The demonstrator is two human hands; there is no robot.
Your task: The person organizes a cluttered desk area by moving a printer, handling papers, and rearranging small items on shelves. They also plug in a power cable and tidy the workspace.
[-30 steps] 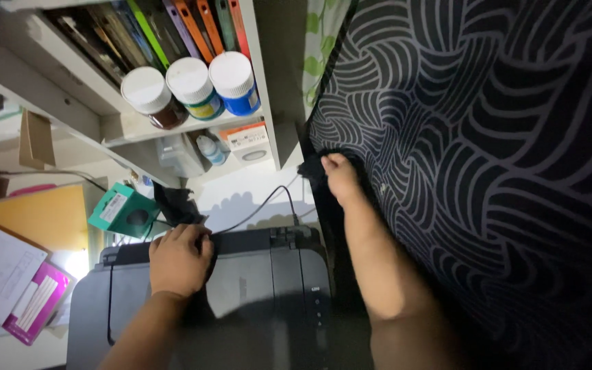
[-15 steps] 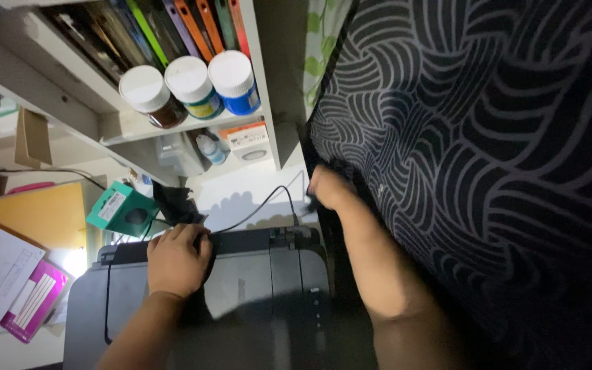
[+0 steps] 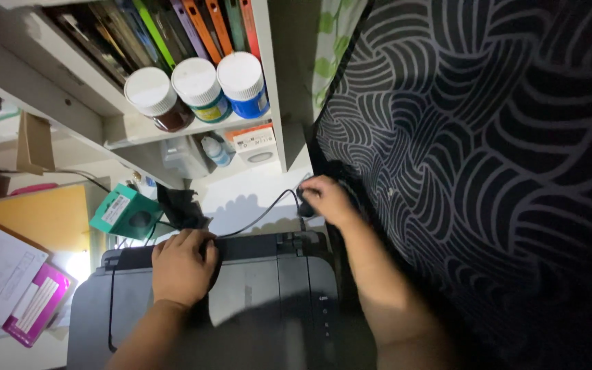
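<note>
A dark grey printer [image 3: 275, 288] sits low in the head view. My left hand [image 3: 183, 267] lies flat on its top near the back edge, fingers together, holding nothing. My right hand [image 3: 327, 200] is behind the printer's right rear corner, fingers curled around the end of a black cable [image 3: 258, 216] that runs leftward across the white surface. A black patterned cloth [image 3: 488, 157] hangs right beside that hand.
A white shelf [image 3: 173, 127] above holds three white-lidded jars [image 3: 196, 85] and upright books. A teal box [image 3: 126, 214] stands left of the printer, with a yellow envelope [image 3: 42, 216] and papers further left. Small bottles and a white box sit under the shelf.
My right hand has dropped from the edge of the patterned cloth down to the cable end behind the printer. My left hand has stayed on the printer top.
</note>
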